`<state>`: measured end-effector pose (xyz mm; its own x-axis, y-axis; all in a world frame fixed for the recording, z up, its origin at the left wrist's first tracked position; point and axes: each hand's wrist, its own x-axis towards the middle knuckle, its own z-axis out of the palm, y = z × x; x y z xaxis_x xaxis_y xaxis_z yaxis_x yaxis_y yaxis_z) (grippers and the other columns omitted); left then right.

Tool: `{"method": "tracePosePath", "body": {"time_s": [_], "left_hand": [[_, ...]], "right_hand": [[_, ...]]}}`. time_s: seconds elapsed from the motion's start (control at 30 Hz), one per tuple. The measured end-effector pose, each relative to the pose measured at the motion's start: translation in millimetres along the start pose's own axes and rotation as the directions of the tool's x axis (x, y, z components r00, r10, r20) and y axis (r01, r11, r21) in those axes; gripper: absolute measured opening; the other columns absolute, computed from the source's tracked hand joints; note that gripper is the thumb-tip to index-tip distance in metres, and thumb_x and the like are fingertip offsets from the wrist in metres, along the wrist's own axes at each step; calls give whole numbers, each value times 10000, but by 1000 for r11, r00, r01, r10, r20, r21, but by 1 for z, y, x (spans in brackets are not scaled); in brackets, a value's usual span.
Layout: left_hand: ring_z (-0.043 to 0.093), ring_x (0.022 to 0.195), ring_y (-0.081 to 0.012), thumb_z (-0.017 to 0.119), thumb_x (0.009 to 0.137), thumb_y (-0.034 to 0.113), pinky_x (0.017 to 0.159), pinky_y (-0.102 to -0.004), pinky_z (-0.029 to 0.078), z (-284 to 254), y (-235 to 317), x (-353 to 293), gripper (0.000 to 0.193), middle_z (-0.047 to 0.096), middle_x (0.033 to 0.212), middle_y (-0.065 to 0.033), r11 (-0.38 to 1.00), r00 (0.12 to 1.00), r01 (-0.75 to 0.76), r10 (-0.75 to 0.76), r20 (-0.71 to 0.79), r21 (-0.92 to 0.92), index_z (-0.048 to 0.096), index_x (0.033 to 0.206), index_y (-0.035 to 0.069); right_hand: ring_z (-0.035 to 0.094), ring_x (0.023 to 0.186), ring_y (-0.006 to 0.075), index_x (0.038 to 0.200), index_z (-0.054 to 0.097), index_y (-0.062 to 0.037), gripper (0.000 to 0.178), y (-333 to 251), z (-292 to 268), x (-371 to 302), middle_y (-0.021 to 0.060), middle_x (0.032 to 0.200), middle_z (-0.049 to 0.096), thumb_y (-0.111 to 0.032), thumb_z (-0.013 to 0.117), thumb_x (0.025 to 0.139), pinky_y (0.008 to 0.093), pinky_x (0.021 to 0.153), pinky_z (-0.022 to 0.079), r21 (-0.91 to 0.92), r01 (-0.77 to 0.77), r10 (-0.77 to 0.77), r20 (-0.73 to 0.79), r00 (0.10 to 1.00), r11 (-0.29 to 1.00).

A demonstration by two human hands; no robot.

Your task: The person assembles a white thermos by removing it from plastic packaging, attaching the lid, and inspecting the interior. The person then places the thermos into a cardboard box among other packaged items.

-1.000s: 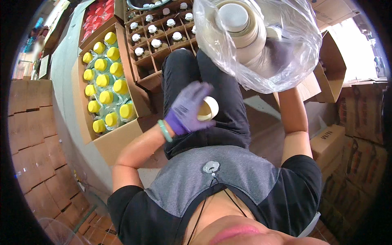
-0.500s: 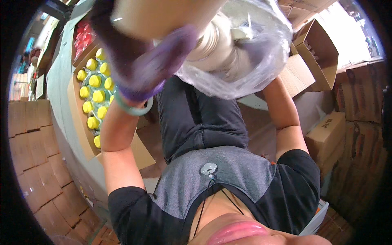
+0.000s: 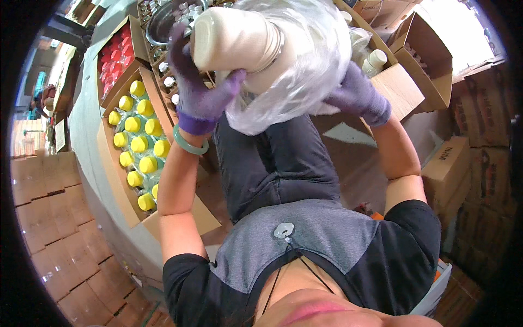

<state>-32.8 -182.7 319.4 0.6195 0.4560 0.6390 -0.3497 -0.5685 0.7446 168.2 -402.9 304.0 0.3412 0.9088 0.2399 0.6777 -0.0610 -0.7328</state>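
Observation:
A white plastic bottle (image 3: 275,62) with a wide cream cap (image 3: 231,41) is held up close in front of me, its cap end pointing left. Clear plastic bag film (image 3: 321,52) wraps the body and hangs loosely below. Around the cap end curves my left hand (image 3: 204,92) in a purple glove, fingers spread, thumb by the underside of the cap. Its fingertips stand a little apart from the cap. At the bag's right side, my gloved right hand (image 3: 362,95) grips the bagged bottle; its fingertips are hidden behind the film.
On the left, a carton holds yellow-capped bottles (image 3: 139,144); red-capped bottles (image 3: 115,60) fill another behind it. A metal bowl (image 3: 163,24) with small white caps sits at the back. White bottles (image 3: 376,60) stand in a carton at right, beside an open box (image 3: 430,60).
The bottle has come lower and into fuller view. My left hand, blurred at the cap before, now shows spread fingers. My right hand has come into sight beside the bag.

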Motion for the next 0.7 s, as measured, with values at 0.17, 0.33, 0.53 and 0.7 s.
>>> {"method": "tracePosePath", "body": {"time_s": [0.17, 0.33, 0.53, 0.7], "left_hand": [[466, 1389, -246, 831, 744, 276, 1170, -455, 302, -2, -48, 5, 929, 524, 1458, -147, 998, 990, 50, -45, 133, -37, 371, 1518, 47], [587, 1177, -336, 663, 780, 730, 1111, -538, 250, 11, -34, 7, 910, 640, 1221, -181, 695, 915, -285, -8, 403, 660, 563, 1349, 27], [516, 1284, -340, 609, 872, 638, 1111, -551, 257, 26, -50, -33, 850, 566, 1372, -184, 757, 882, -210, -127, 454, 619, 486, 1422, 2], [464, 1363, -373, 499, 965, 189, 1180, -474, 274, 27, 39, -24, 463, 528, 1417, -226, 993, 869, -8, 68, 491, -122, 541, 1366, -38]], "right_hand": [[556, 574, 193, 864, 707, 5, 533, 6, 13, -7, 118, 606, 582, -528, 728, 855, 381, 585, 457, -21, 21, -21, 12, 1000, 1000], [513, 634, 102, 827, 709, 2, 451, 26, 26, -31, 40, 616, 567, -446, 721, 875, 355, 599, 451, 181, -246, 242, 41, 969, 952], [499, 641, 88, 702, 653, -3, 451, 27, 10, -48, 7, 615, 552, -415, 734, 868, 311, 581, 427, 140, -517, 481, 226, 847, 845], [569, 660, 94, 894, 740, -28, 272, 66, -5, -85, 4, 760, 639, -277, 636, 928, 255, 611, 464, 526, -652, 741, 60, 669, 546]]}}
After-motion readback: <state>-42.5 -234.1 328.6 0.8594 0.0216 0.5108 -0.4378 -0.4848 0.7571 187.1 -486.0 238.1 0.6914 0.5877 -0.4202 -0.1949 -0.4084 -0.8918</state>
